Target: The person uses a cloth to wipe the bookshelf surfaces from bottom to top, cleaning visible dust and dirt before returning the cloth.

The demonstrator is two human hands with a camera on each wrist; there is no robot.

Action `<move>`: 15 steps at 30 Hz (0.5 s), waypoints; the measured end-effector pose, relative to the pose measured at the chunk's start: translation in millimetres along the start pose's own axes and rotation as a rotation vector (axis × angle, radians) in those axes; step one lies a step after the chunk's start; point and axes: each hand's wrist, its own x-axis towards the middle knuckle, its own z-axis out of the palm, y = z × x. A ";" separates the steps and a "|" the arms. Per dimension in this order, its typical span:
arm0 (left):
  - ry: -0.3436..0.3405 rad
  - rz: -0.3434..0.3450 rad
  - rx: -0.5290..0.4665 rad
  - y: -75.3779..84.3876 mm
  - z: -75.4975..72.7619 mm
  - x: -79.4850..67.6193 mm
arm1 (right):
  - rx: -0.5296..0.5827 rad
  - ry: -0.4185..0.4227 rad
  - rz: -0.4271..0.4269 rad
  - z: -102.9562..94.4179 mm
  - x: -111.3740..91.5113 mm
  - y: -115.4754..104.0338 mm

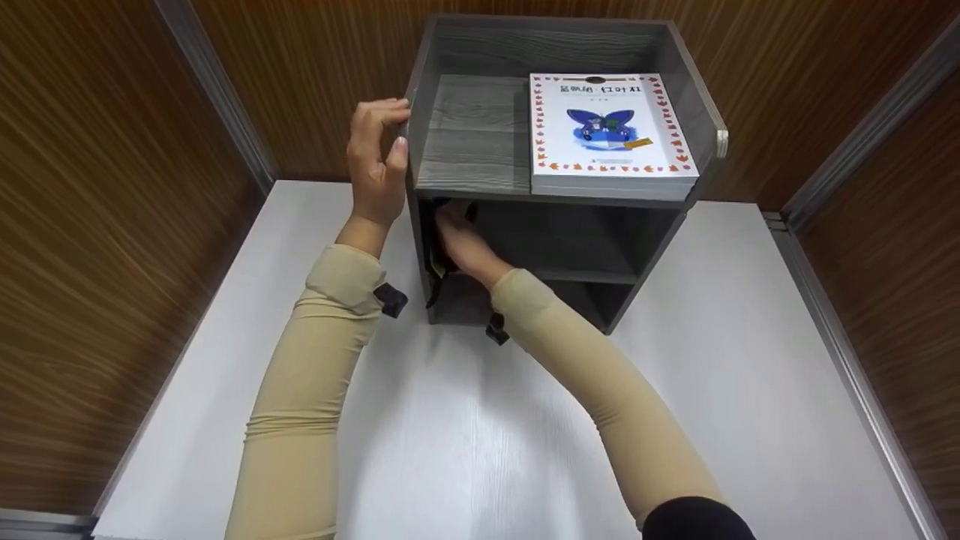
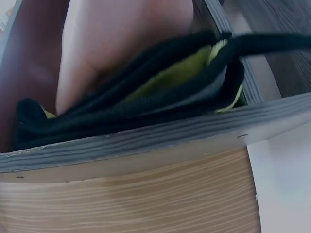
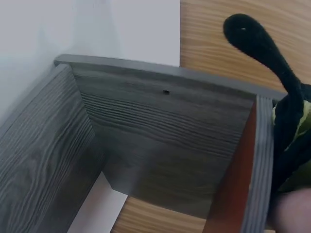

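A small grey wood-grain shelf [image 1: 472,135] stands on the white table. My left hand [image 1: 379,161] rests at its left side panel, fingers loosely bent and fingertips at the panel's upper edge. My right hand [image 1: 469,244] reaches into the middle compartment from the front. It holds a dark fabric item [image 2: 131,109] with yellow-green lining and edging, close along the left panel; its fingertips are hidden by the fabric in the left wrist view. A dark strap with a rounded end [image 3: 260,46] sticks out past the panel's front edge in the right wrist view.
A stack of white picture books [image 1: 611,135] with a butterfly cover lies on the top shelf's right half. Wood-grain walls [image 1: 112,150] enclose the white table [image 1: 420,450] behind and at both sides. Below the middle compartment is a lower one [image 1: 574,300].
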 end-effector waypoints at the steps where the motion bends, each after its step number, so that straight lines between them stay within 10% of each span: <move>1: -0.004 0.003 -0.002 -0.3 0.0 0.0 | -0.002 0.003 -0.001 1.2 -2.8 -0.3; 9: -0.023 0.001 -0.068 -5.0 -0.6 0.4 | 0.127 0.055 -0.050 8.2 -27.3 -22.7; 13: -0.033 -0.037 -0.090 -4.0 -0.9 -1.2 | 0.145 0.064 0.029 2.8 -13.6 -28.3; 15: -0.039 -0.048 -0.093 -3.5 -0.4 -2.6 | 0.173 0.059 -0.002 8.4 33.8 14.2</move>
